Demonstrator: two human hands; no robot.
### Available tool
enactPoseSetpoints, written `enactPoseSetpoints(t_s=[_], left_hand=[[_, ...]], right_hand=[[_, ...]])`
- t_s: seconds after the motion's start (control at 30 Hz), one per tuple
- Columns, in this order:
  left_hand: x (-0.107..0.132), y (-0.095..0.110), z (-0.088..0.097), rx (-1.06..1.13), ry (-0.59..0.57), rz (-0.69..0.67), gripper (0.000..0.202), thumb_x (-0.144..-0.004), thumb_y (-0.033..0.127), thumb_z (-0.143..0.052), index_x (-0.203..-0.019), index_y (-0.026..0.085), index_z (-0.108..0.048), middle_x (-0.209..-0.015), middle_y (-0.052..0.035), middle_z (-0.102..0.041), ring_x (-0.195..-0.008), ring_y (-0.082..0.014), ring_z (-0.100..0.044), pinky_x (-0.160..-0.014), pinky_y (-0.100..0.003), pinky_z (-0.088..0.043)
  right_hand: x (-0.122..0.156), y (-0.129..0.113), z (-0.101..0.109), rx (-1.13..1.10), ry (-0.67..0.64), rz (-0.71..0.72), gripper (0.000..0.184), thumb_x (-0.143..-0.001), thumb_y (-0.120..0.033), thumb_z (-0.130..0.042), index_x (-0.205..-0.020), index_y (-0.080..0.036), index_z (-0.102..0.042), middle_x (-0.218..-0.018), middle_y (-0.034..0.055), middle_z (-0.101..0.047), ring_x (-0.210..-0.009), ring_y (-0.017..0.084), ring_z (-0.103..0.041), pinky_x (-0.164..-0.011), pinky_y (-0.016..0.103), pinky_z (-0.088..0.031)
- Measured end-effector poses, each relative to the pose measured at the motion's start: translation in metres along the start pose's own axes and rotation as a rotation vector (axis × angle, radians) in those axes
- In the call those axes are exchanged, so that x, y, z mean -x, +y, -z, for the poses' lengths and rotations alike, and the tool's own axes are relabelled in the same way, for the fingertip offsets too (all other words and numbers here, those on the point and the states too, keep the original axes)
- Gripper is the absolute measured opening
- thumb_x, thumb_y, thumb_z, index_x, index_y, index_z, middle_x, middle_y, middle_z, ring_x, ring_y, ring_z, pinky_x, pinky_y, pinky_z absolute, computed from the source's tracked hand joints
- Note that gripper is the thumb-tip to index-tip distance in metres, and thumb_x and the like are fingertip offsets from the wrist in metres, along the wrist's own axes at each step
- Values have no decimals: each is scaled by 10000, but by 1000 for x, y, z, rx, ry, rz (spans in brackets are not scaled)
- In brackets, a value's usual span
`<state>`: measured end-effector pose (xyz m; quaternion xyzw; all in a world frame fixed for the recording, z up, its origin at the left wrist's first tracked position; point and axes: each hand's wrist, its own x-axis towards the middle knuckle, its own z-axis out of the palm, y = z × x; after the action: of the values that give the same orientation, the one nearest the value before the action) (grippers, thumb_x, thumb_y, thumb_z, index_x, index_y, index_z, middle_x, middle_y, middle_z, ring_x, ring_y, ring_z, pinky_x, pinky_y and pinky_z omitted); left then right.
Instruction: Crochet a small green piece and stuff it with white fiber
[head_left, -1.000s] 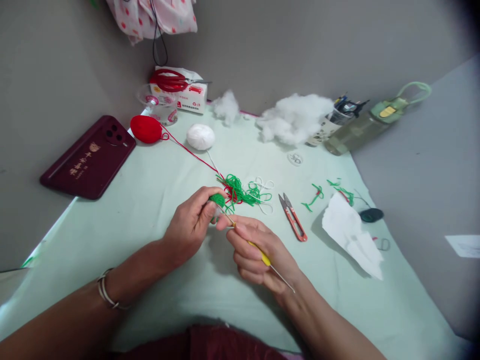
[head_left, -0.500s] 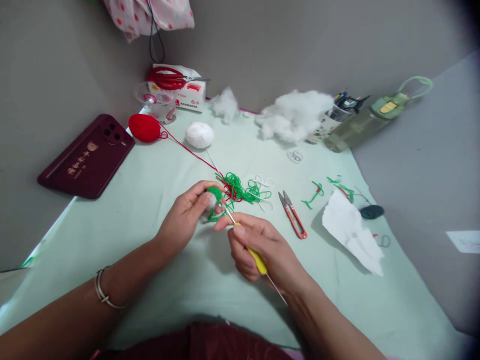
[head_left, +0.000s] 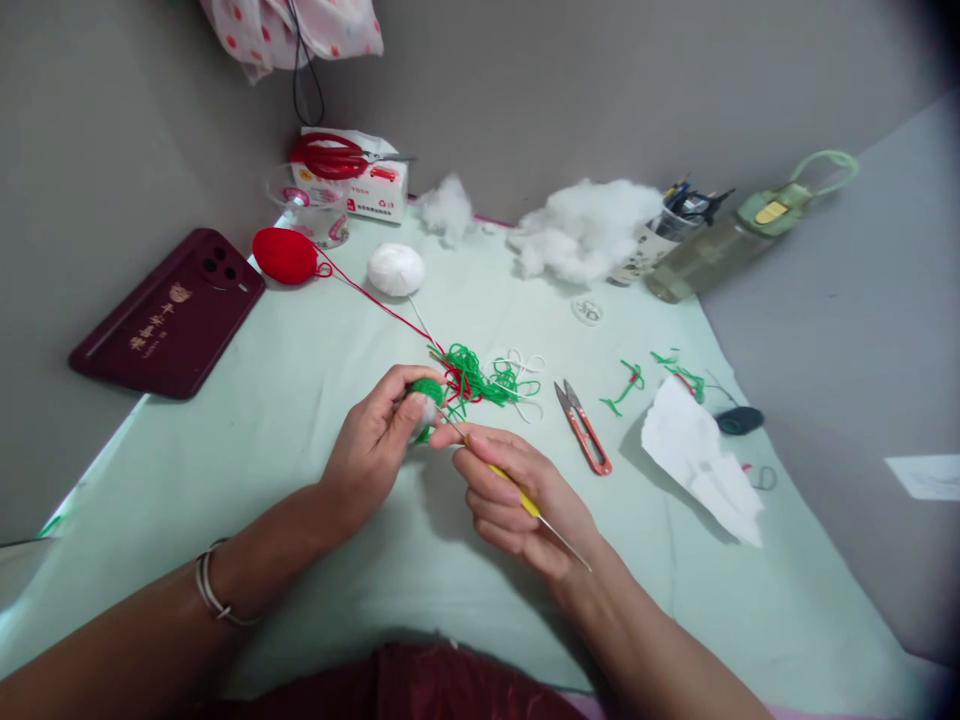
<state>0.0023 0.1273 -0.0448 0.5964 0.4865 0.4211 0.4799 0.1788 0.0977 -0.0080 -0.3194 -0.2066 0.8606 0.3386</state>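
Note:
My left hand is closed round a small green and white crocheted piece, pinched between thumb and fingers. A crochet hook with a yellow handle lies in my right hand, which is wrapped round it. The hook's metal tip points up-left and meets the piece; whether it sits inside a stitch I cannot tell. From the handle's other end a second metal shaft sticks out over my right wrist. Just beyond the piece is a tangle of green yarn, with red and white strands among it.
Thread snips lie right of my hands, near torn white paper. Further back are a red yarn ball, a white yarn ball, stuffing and a bottle. A maroon phone-like device leans at left.
My right hand has turned, and the hook now lies flatter with its rear shaft swung upward. My left hand has rolled the crocheted piece slightly. The view has shifted a little.

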Motion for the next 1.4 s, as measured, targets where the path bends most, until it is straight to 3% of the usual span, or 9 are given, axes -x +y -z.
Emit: enactPoseSetpoints(t_s=[0.3, 0.63, 0.87, 1.0, 1.13, 1.2, 1.27, 1.33, 1.4], left_hand=[[0, 2, -5, 14, 52, -54, 218, -1038, 365, -541, -1159, 208, -632, -998, -9, -702, -826, -146, -629, -779, -269, -496], [4, 0, -6, 42, 91, -109, 210, -1042, 339, -558, -1191, 202, -617, -1029, -22, -704, -876, -138, -652, -811, -266, -513], [-1, 6, -7, 98, 74, -45, 51, -980, 232, -566, -1006, 203, -599, -806, 26, -627, -705, -124, -584, -681, -257, -484], [-4, 10, -5, 139, 19, 34, 41, -943, 209, -555, -909, 206, -576, -709, 52, -552, -623, -114, -514, -617, -261, -443], [-7, 10, -1, 199, -58, 117, 47, -917, 217, -563, -900, 200, -603, -672, 55, -554, -613, -116, -520, -614, -263, -437], [-8, 9, 0, 221, -56, 140, 61, -905, 221, -573, -898, 199, -629, -666, 51, -563, -611, -118, -521, -608, -262, -434], [-10, 8, 2, 227, -4, 124, 60, -895, 225, -596, -904, 198, -650, -691, 45, -582, -619, -119, -536, -613, -261, -446], [-12, 6, 5, 273, 70, 117, 55, -898, 254, -628, -917, 205, -644, -721, 41, -610, -632, -126, -582, -639, -267, -480], [-16, 3, 7, 372, 137, 137, 91, -904, 294, -656, -915, 212, -620, -750, 40, -641, -649, -136, -635, -676, -280, -515]], right_hand=[[-3, 3, -2, -163, -31, 100, 181, -975, -213, -584, -991, -133, -746, -533, -134, -293, -369, 15, -68, -328, 113, -213], [-4, 2, -3, -105, -65, 107, 193, -1010, -222, -538, -995, -152, -717, -521, -132, -319, -346, 17, -87, -318, 134, -175], [0, 15, -15, 204, 102, 279, 156, -1008, -327, -586, -994, -182, -642, -508, -116, -427, -380, 36, -234, -372, 170, -228], [3, 24, -14, 549, 191, 374, 224, -1033, -410, -545, -1049, -193, -598, -537, -106, -413, -457, 65, -322, -445, 204, -260], [2, 26, -6, 835, 221, 418, 215, -1044, -388, -526, -1101, -192, -593, -605, -86, -434, -527, 77, -348, -503, 219, -291], [1, 21, -3, 722, 171, 350, 215, -1038, -398, -541, -1091, -198, -600, -574, -99, -420, -495, 74, -329, -478, 215, -281], [1, 14, -3, 474, 71, 237, 216, -1029, -408, -554, -1066, -204, -612, -526, -121, -382, -428, 65, -268, -426, 209, -247], [5, 8, -6, 277, -124, 53, 232, -1009, -410, -578, -1063, -193, -639, -489, -134, -357, -373, 61, -219, -381, 216, -209], [11, 5, -10, 234, -404, -218, 273, -992, -407, -604, -1105, -166, -663, -482, -125, -381, -359, 66, -261, -374, 222, -213]])
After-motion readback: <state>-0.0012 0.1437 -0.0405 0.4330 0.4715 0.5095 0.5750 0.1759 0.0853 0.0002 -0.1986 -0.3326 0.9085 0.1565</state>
